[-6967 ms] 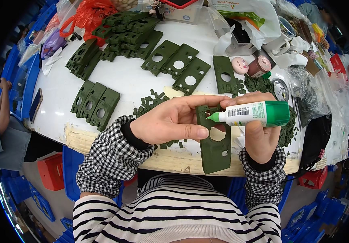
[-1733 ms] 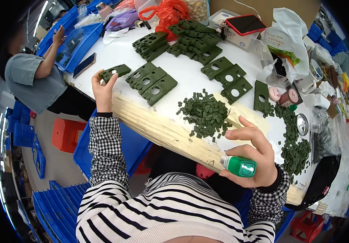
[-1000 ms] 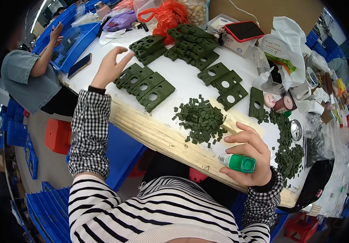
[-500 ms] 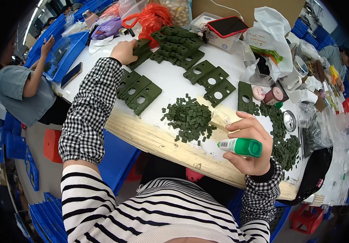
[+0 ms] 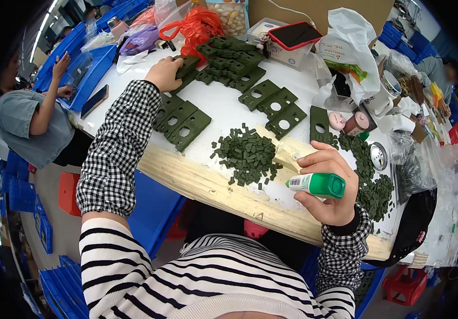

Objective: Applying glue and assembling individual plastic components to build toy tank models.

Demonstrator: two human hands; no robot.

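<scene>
At the far left of the table, my left hand [image 5: 165, 74] has its fingers bent over the edge of a dark green plate [image 5: 188, 68] in a small stack. My right hand [image 5: 331, 194] holds a green bottle with a white label [image 5: 317, 184], lying sideways with its narrow tip pointing left. Between my hands is a heap of small dark green pieces [image 5: 246, 157]. Flat green plates with round holes [image 5: 182, 123] lie in a row below my left hand. More holed plates [image 5: 274, 108] lie in the middle, and a taller pile of them [image 5: 231, 58] stands behind.
A second heap of small green pieces [image 5: 375, 196] lies to the right, near a round metal lid [image 5: 378, 157]. A red-cased phone [image 5: 294, 35] rests on a clear box at the back. Red plastic bags [image 5: 194, 26] and a dark phone [image 5: 95, 101] are at the left. A person [image 5: 40, 119] is beyond the left edge.
The view has shifted slightly. My left fingers have moved a little on the green plate stack. My right hand still holds the bottle, its body turned slightly.
</scene>
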